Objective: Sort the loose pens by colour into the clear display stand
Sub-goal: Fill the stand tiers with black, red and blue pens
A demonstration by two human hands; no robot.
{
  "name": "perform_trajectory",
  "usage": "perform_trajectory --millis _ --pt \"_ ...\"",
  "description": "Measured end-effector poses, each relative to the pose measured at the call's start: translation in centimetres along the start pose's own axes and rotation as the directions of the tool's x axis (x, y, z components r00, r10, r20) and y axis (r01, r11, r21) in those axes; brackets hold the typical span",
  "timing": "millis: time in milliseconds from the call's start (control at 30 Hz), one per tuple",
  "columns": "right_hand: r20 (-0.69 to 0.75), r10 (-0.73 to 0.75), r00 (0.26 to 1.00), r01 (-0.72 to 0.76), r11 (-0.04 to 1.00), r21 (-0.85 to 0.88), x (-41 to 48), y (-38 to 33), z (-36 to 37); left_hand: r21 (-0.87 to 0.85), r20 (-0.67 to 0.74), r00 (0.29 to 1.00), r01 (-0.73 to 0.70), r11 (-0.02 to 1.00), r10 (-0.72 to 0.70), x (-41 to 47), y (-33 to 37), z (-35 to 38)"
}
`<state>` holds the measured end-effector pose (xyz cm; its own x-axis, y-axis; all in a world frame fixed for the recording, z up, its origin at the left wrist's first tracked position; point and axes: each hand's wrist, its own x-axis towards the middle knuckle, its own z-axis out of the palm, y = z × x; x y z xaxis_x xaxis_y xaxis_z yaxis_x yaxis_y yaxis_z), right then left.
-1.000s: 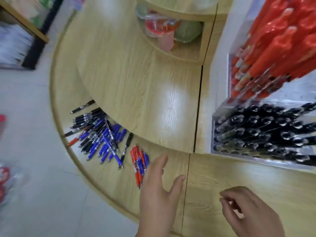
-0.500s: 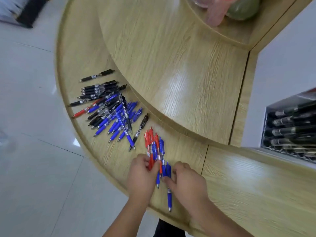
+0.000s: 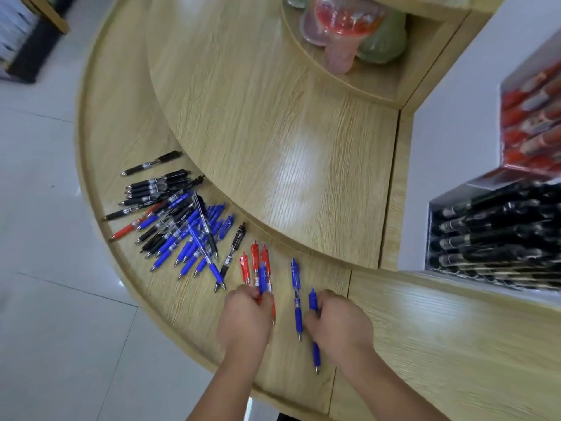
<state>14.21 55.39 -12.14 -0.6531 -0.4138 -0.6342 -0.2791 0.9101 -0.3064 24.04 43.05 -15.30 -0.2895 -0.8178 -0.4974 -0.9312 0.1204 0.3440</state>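
Note:
My left hand (image 3: 244,317) grips a small bunch of red pens (image 3: 255,262) with one blue pen among them, lying on the curved wooden ledge (image 3: 100,141). My right hand (image 3: 340,326) holds a blue pen (image 3: 314,302), its tip showing below the hand. Another blue pen (image 3: 296,287) lies loose between the hands. A heap of loose black, blue and red pens (image 3: 179,220) lies farther left on the ledge. The clear display stand (image 3: 425,238) at the right holds black pens (image 3: 498,232) in its lower bin and red pens (image 3: 534,126) above.
A raised round wooden tier (image 3: 273,132) stands behind the ledge. Wrapped red and green items (image 3: 352,28) sit in a recess at the top. White tiled floor (image 3: 45,299) lies left of the ledge's rim.
The view has swung left and down from the stand to the ledge. Both hands came down on the red-and-blue bunch and pulled it apart: red pens left, blue pens right.

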Motion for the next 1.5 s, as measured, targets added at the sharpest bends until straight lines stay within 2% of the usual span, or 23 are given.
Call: perform_trajectory --millis 167,333,500,600,667,767,867,933,1000,1133,1200,1500 --pt "-0.023 -0.062 0.998 0.065 0.983 0.17 -3.2 1.6 -4.0 0.032 -0.057 0.995 -0.075 0.997 0.077 -1.6 1.9 -1.4" --pt "-0.081 -0.086 0.993 0.101 0.973 0.206 -7.6 3.1 -10.8 -0.157 -0.109 0.967 -0.247 0.956 0.232 -5.9 6.9 -5.9" --pt "-0.171 -0.132 0.976 0.182 0.927 0.328 -13.7 4.6 -20.6 -0.344 -0.244 0.885 -0.461 0.818 0.396 -13.1 15.0 -12.5" --pt "-0.298 -0.152 0.943 0.278 0.85 0.448 -16.0 6.7 -26.0 -0.447 -0.332 0.816 -0.578 0.683 0.473 -15.7 20.6 -15.4" --pt "-0.425 -0.146 0.893 0.354 0.811 0.466 -17.0 8.0 -29.5 -0.471 -0.374 0.775 -0.632 0.615 0.51 -17.1 24.2 -17.1" --pt "-0.594 -0.149 0.791 0.46 0.785 0.415 -17.4 9.5 -35.3 -0.508 -0.432 0.719 -0.693 0.511 0.545 -19.3 29.5 -19.4" --pt "-0.7 -0.176 0.692 0.545 0.763 0.348 -16.5 10.1 -40.7 -0.528 -0.463 0.676 -0.73 0.434 0.574 -20.5 34.0 -20.3" --pt "-0.762 -0.178 0.623 0.595 0.74 0.313 -15.3 9.6 -43.7 -0.537 -0.483 0.663 -0.74 0.405 0.572 -20.6 36.2 -20.3" --pt "-0.785 -0.187 0.59 0.627 0.719 0.3 -13.6 8.6 -46.0 -0.543 -0.501 0.663 -0.741 0.395 0.556 -20.6 37.7 -19.9" --pt "-0.777 -0.279 0.564 0.631 0.753 0.188 -9.8 6.3 -48.1 -0.6 -0.556 0.693 -0.716 0.357 0.458 -20.0 39.2 -18.8" --pt "-0.769 -0.307 0.561 0.625 0.766 0.15 -8.5 5.4 -48.4 -0.591 -0.582 0.687 -0.725 0.354 0.434 -19.5 39.8 -18.4" --pt "-0.701 -0.339 0.627 0.552 0.828 0.094 -5.9 4.5 -47.9 -0.515 -0.615 0.631 -0.775 0.366 0.473 -18.4 41.3 -17.9"
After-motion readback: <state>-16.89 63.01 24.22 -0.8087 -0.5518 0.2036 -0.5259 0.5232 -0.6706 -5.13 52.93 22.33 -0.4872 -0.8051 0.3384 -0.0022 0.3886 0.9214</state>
